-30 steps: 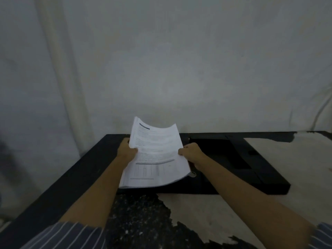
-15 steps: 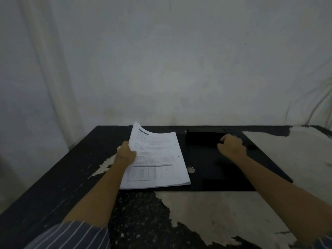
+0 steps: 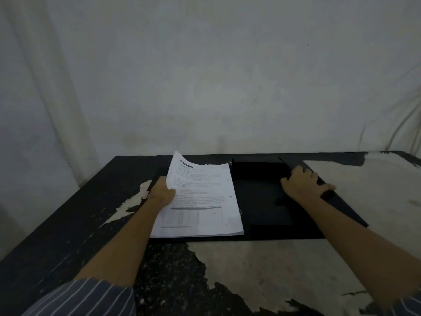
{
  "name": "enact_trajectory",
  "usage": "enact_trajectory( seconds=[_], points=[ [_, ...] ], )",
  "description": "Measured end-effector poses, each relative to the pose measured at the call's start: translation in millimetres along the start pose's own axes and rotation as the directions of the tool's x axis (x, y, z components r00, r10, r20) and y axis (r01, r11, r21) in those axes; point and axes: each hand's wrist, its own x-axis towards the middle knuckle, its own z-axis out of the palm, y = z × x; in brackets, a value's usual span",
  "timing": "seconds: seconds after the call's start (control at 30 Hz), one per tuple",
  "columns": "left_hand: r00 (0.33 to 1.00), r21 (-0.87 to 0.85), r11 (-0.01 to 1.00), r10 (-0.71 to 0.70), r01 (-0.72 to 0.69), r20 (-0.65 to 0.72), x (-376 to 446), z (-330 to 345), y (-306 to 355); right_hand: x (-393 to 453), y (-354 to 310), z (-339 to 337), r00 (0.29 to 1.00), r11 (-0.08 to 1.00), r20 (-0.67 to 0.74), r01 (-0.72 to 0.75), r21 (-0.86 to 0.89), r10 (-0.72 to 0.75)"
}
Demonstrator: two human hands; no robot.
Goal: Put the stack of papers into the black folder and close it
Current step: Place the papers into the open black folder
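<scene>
The black folder lies open and flat on the table. A stack of white printed papers rests on its left half, with the far left corner curled up. My left hand grips the stack at its left edge. My right hand lies on the folder's right half near its outer edge, fingers curled over that edge.
The table is dark with large worn pale patches at the front and right. A pale wall stands right behind it. Striped sleeves show at the bottom corners.
The stack came down from the air onto the folder's left half. My right hand let go of the papers and moved right onto the folder's right half, then a little farther toward its outer edge.
</scene>
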Motion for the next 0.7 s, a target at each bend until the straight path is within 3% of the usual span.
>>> enact_trajectory(
  seconds=[0.1,0.3,0.7],
  points=[
    [1.000,0.029,1.000,-0.004,0.004,0.005,1,1,2,4,11,0,0.999,1.000,-0.037,-0.018,0.001,0.018],
    [1.000,0.090,0.996,0.017,-0.017,0.005,5,3,6,9,21,2,0.986,0.985,0.028,-0.166,0.051,0.165],
    [0.999,0.172,0.985,-0.001,-0.007,0.051,2,18,30,9,28,11,0.992,0.993,-0.051,-0.113,0.038,0.115]
  ],
)
